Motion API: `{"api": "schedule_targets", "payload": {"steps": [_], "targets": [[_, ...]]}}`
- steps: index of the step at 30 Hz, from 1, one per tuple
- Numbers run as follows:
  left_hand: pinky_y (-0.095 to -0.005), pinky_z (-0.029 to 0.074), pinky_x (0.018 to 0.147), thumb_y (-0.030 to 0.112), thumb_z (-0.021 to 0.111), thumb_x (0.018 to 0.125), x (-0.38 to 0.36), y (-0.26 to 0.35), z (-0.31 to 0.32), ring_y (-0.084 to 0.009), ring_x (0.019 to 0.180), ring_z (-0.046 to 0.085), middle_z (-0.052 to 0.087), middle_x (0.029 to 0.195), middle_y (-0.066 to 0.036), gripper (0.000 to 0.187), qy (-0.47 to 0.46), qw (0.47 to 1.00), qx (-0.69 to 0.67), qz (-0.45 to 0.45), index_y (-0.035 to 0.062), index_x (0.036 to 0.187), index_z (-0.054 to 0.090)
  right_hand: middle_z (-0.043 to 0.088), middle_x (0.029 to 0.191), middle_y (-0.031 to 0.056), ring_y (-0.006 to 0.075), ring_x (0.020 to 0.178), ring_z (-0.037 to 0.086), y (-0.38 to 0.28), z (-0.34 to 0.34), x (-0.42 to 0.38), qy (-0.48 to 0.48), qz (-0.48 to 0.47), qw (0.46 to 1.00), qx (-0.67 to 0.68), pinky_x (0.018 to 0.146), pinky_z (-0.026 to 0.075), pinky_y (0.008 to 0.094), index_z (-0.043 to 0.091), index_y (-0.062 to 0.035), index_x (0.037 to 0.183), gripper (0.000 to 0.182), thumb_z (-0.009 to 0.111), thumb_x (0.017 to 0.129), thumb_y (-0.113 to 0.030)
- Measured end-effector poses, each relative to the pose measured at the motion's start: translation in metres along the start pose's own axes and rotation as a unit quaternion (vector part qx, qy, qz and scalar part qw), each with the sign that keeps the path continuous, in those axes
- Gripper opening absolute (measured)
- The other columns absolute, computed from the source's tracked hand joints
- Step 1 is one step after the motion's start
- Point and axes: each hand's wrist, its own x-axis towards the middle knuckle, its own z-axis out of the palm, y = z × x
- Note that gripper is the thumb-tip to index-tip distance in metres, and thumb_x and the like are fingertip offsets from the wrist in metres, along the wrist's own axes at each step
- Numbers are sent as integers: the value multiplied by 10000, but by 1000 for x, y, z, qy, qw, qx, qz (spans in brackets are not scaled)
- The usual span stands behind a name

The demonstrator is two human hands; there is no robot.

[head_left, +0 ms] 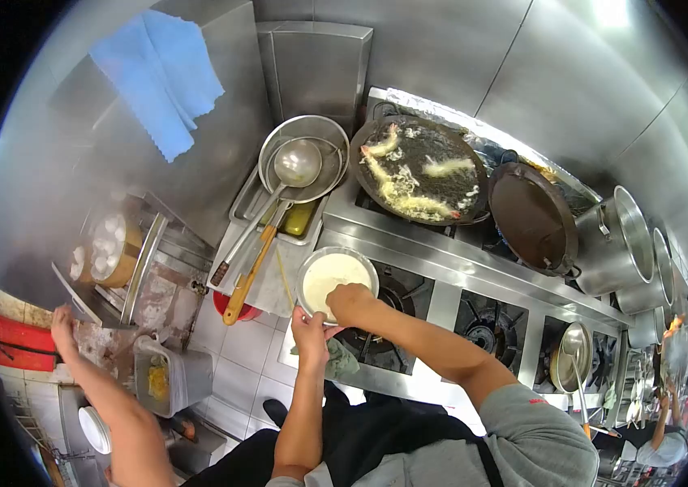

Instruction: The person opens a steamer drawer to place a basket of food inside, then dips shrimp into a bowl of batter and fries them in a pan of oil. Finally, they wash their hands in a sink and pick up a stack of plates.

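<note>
A metal bowl of pale, creamy batter is in front of me at the stove's left edge. My left hand is closed on its near rim. Over the near side of the batter is my right hand, its fingers bent downward and closed; what they hold, if anything, is hidden. Beyond the bowl, several battered shrimp fry in bubbling oil in a wide dark wok. A folded green cloth lies just below my hands.
A ladle and a wooden-handled strainer rest over a metal pot at the back left. Another dark pan and tall pots stand right. At left, another person's arm reaches toward a drawer.
</note>
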Motion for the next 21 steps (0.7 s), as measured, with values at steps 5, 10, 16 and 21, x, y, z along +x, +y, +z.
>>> {"api": "schedule_targets", "payload": {"steps": [5, 10, 16, 21], "targets": [[-462, 633, 595, -65, 464, 844, 13, -21, -12, -301, 709, 685, 605, 907, -179, 152, 8, 1000, 5, 29, 5, 971, 419, 691, 911, 208, 351, 849, 687, -4, -4, 8, -4, 13, 996, 85, 725, 562, 422, 675, -18, 979, 350, 708, 681, -198], [-437, 636, 586, -38, 450, 880, 4, -7, 0, -330, 783, 696, 619, 956, -209, 107, 7, 1000, -20, 15, -3, 979, 432, 676, 954, 237, 373, 902, 668, -4, 0, 21, 29, 28, 990, 137, 780, 546, 428, 668, 1, 985, 365, 674, 676, -192], [-402, 639, 592, -40, 454, 868, 2, -7, 2, -315, 769, 697, 625, 955, -187, 164, 0, 1000, 7, 16, -11, 1029, 441, 676, 875, 263, 396, 879, 677, 9, 31, 65, 148, 56, 961, 225, 767, 554, 434, 692, 41, 862, 311, 671, 643, -179], [-412, 639, 588, -62, 468, 842, 4, -1, 10, -299, 756, 685, 583, 935, -150, 167, -4, 1000, -18, 11, -4, 996, 441, 655, 990, 268, 398, 940, 649, -1, -10, 46, 56, 140, 963, 222, 849, 521, 416, 690, 18, 902, 350, 602, 639, -195]]}}
